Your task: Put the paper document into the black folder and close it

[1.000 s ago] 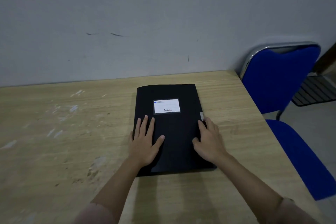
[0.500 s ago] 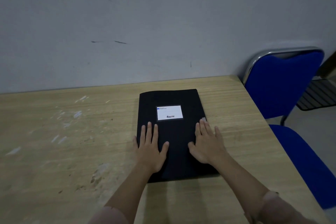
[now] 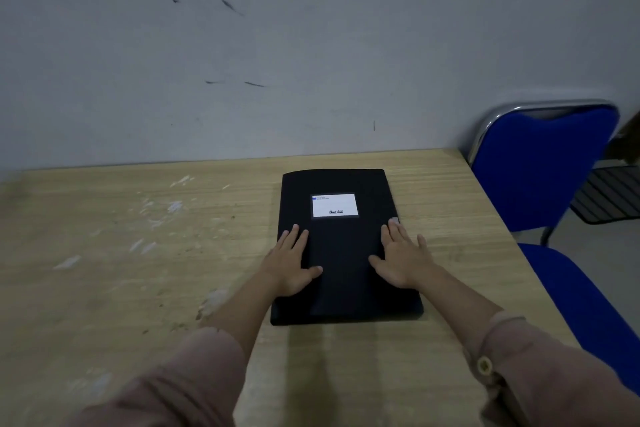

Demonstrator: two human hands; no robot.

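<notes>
Tabletop [image 3: 450, 191]: hands [image 3: 291, 263] farther apart now.

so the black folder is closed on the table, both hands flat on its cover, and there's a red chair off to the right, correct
Not quite: the chair is blue, not red, as the head view shows. The rest stands: the black folder lies closed on the table, with the left hand and the right hand flat on its cover, and the chair is off to the right.
</notes>
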